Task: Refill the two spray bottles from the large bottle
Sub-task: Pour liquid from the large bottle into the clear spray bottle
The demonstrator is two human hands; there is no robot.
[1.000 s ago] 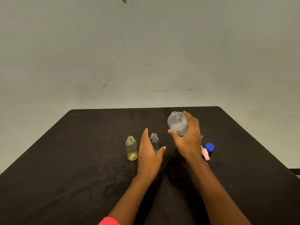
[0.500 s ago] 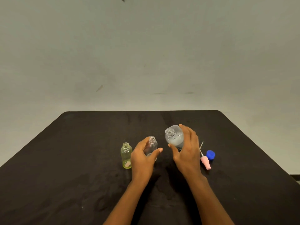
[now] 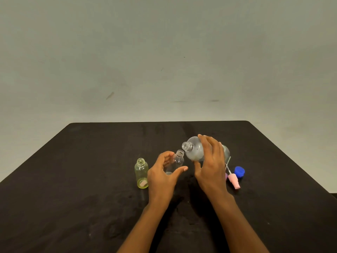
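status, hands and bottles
Left hand grips clear spray bottle; right hand tilts large bottle at its mouth. Yellow bottle uncapped, upright. Nothing between the mouths.

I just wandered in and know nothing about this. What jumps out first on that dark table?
The two hands at the centre: the right hand grips the large bottle, tipped with its open mouth close to the neck of the small clear bottle held in the left hand. Left of them a yellow bottle stands open and upright; to the right lie a pink spray head and a blue cap.
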